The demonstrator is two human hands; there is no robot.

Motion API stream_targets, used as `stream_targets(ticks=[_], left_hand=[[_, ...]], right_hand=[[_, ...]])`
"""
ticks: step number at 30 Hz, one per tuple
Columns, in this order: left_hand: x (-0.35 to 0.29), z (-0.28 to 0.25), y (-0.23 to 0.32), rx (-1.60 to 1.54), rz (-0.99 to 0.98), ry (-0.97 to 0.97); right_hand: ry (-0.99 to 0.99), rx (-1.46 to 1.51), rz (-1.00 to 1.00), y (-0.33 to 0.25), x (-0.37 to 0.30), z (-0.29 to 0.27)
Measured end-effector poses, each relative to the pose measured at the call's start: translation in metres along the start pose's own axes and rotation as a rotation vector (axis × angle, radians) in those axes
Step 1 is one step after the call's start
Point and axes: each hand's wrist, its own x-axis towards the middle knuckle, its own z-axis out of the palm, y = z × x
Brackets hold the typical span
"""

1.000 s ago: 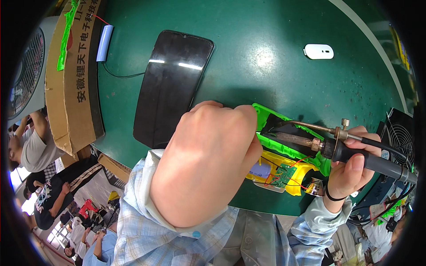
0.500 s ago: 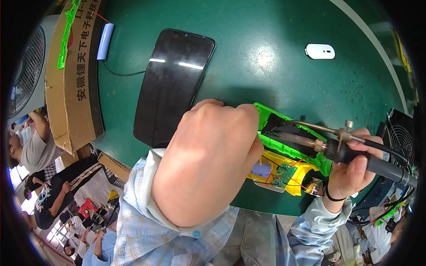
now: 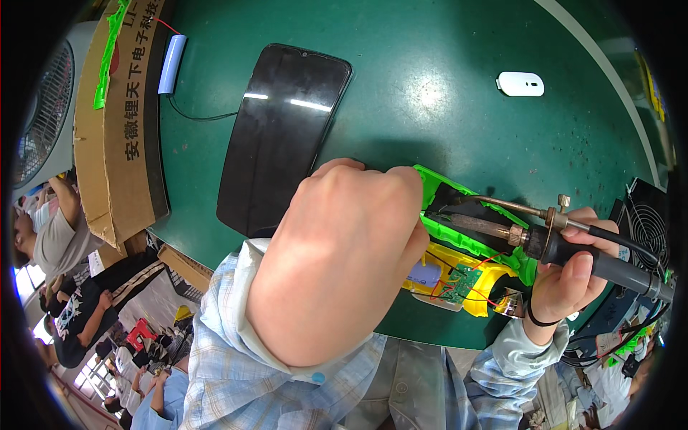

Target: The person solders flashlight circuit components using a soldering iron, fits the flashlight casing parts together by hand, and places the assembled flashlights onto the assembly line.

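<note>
My right hand [image 3: 573,265] grips a soldering iron [image 3: 595,265], which has a thin metal feed tube [image 3: 502,203] clamped alongside it. The iron points left over a bright green plastic shell [image 3: 459,233], its tip close to my left hand's fingers. My left hand [image 3: 344,244] is closed at the shell's left end, back upward; its fingertips and whatever they pinch are hidden. Just nearer to me lies a yellow housing [image 3: 479,304] holding a blue-purple cylindrical cell [image 3: 425,273] and a small green circuit board [image 3: 463,281] with red and black wires.
A black phone [image 3: 279,136] lies left on the green table [image 3: 401,86]. Beyond it are another blue cell [image 3: 172,64] with wires and a cardboard box [image 3: 118,143]. A white mouse-shaped object [image 3: 521,84] sits far right. Cables and a black fan-grilled unit [image 3: 645,222] crowd the right edge.
</note>
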Motion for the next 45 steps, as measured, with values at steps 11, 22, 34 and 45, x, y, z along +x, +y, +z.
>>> stream_targets(ticks=[11, 22, 34, 45], left_hand=[[-0.001, 0.003, 0.0, -0.028, 0.012, 0.012], [0.002, -0.002, 0.001, -0.023, -0.018, -0.018], [-0.002, -0.001, 0.001, -0.1, -0.029, -0.039], [-0.005, -0.011, -0.003, -0.23, 0.123, 0.067]], right_hand=[[0.001, -0.004, 0.028, -0.002, -0.001, 0.002], [-0.012, -0.017, -0.015, 0.0, 0.0, -0.001], [-0.026, -0.024, -0.107, 0.004, -0.001, -0.001], [-0.053, -0.057, -0.119, 0.004, -0.002, 0.001]])
